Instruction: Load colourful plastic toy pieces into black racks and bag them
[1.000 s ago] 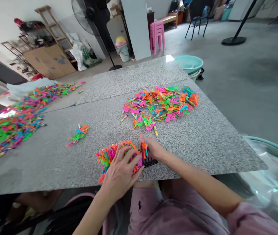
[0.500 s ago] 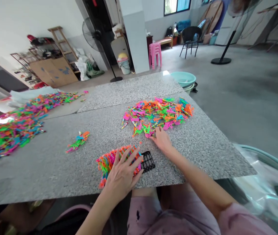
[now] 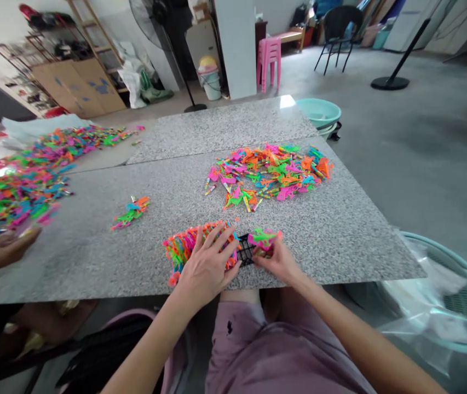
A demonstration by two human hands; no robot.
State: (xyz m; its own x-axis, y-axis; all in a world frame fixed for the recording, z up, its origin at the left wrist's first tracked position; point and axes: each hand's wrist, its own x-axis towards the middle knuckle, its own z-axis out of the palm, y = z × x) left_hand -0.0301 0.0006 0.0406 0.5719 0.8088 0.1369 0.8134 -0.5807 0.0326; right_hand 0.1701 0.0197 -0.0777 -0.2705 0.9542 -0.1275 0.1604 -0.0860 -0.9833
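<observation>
My left hand [image 3: 211, 257] lies with its fingers spread over a tight row of bright plastic toy pieces [image 3: 182, 243] standing in a black grid tray [image 3: 244, 250]. The tray's right end shows bare cells. At that end, my right hand [image 3: 276, 260] pinches a few green and pink gun-shaped toy pieces [image 3: 264, 237]; the exact number is hidden by the fingers. Beyond the hands lies a loose pile of similar pieces [image 3: 274, 172] in orange, pink, green and blue, some with patterned tube-like ends.
Left of the tray sits a small cluster of pieces [image 3: 132, 212]. A larger heap [image 3: 32, 175] covers the table's left side, where another person's hand [image 3: 3, 249] reaches in. A teal basket [image 3: 416, 238] with clear plastic bags stands at the right of the speckled table [image 3: 323, 246].
My right hand has come back from the pile to the tray's right end with green and pink pieces. My left hand stays on the row. Another person's hand has appeared at left.
</observation>
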